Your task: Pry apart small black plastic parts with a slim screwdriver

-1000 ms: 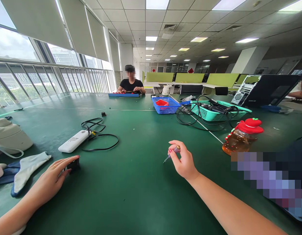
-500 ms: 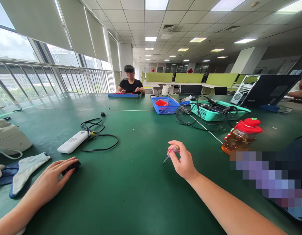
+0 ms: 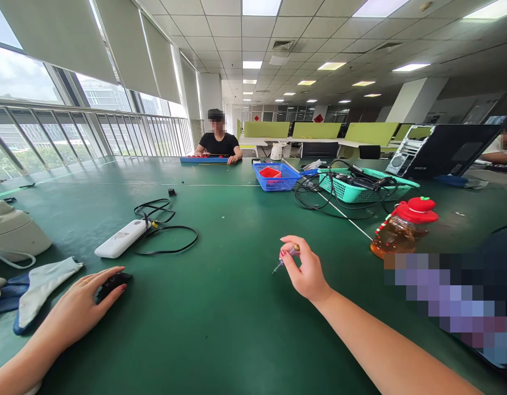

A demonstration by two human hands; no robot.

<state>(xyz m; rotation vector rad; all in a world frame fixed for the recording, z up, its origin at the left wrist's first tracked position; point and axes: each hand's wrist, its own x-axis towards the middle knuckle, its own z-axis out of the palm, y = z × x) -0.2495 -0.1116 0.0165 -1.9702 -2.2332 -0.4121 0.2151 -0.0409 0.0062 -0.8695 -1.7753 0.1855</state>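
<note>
My left hand [image 3: 85, 299] rests low on the left of the green table, thumb and fingers around a small black object [image 3: 114, 285]. The hand partly covers it, and its kind cannot be made out. On the right, my right hand [image 3: 305, 269] pinches a small screwdriver [image 3: 286, 258] with a purplish handle. Its tip points down and to the left, just above or at the tabletop; which of the two I cannot tell. Beyond my left hand lies a white power bank [image 3: 122, 238] with a black cable [image 3: 171, 252]. A blue and white glove [image 3: 43, 291] lies beside my left wrist.
A blue basket [image 3: 275, 184] and a teal basket [image 3: 352, 193] full of cables stand further back. A red-lidded bottle [image 3: 403, 230] stands right of my right hand. At the left edge is a beige bottle [image 3: 17, 233]. Across the table [image 3: 220, 318] sits a person [image 3: 218, 144].
The black object has turned within my left hand, and more of its upper side shows. My right hand with the screwdriver stays nearly still. The person opposite has lowered one hand to the table.
</note>
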